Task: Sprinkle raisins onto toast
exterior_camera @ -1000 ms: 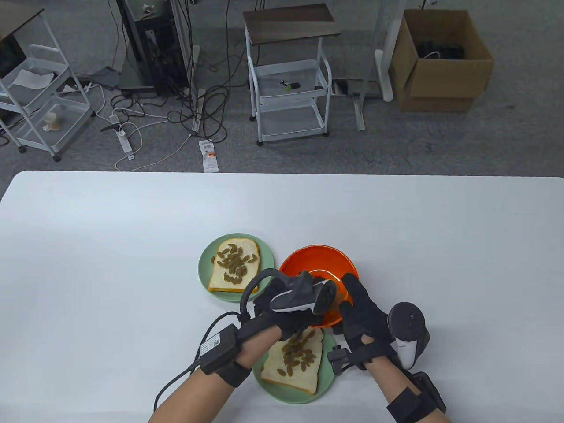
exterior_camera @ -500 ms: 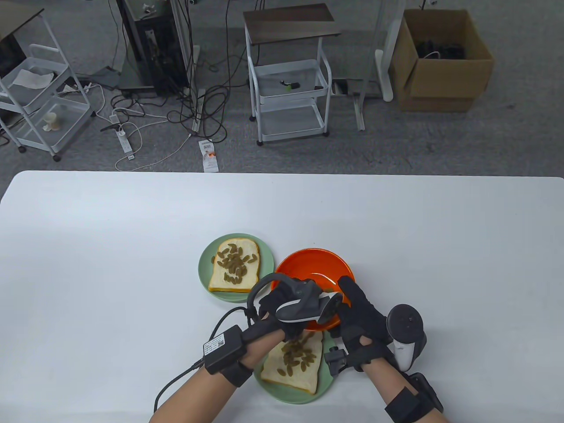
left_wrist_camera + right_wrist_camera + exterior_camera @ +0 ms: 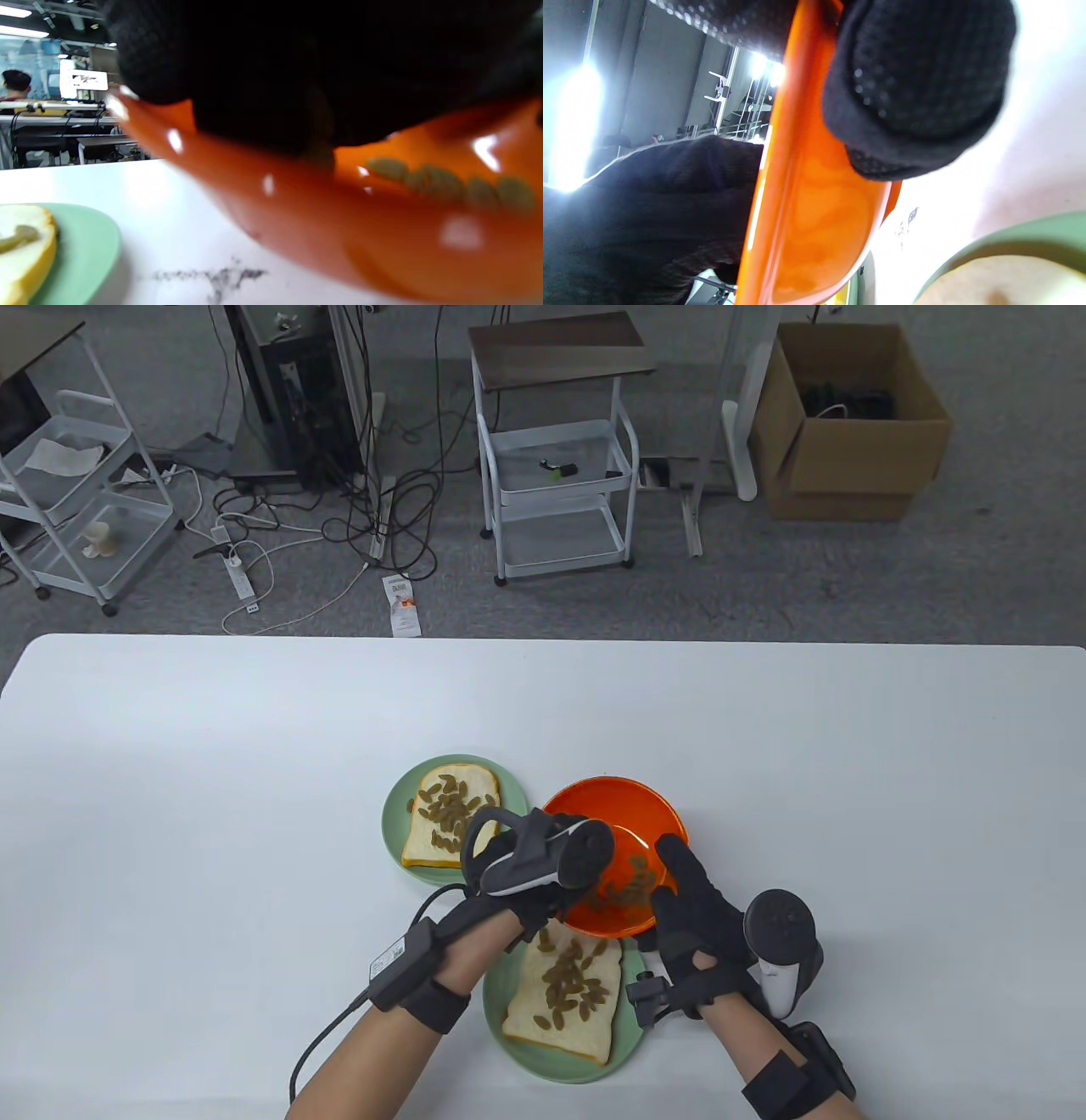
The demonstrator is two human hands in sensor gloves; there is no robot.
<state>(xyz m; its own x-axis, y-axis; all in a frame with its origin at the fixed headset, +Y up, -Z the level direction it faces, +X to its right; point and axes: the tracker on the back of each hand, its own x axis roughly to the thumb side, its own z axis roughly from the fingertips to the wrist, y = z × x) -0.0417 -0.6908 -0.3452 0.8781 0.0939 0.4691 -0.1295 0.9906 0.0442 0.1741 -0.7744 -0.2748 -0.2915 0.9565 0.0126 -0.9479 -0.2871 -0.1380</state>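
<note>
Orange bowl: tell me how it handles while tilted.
The orange bowl looks glossy, so probably slippery against gloves. The right hand grips its rim; the raisins have gathered low, so it likely weighs toward that edge.

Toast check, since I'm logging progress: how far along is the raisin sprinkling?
Both slices already carry raisins: the far toast and the near toast, each on a green plate. In hand: the right hand grips the tilted orange bowl, the left hand at its near rim. Raisins in the bowl remain; whether more go on the near toast cannot be told.
</note>
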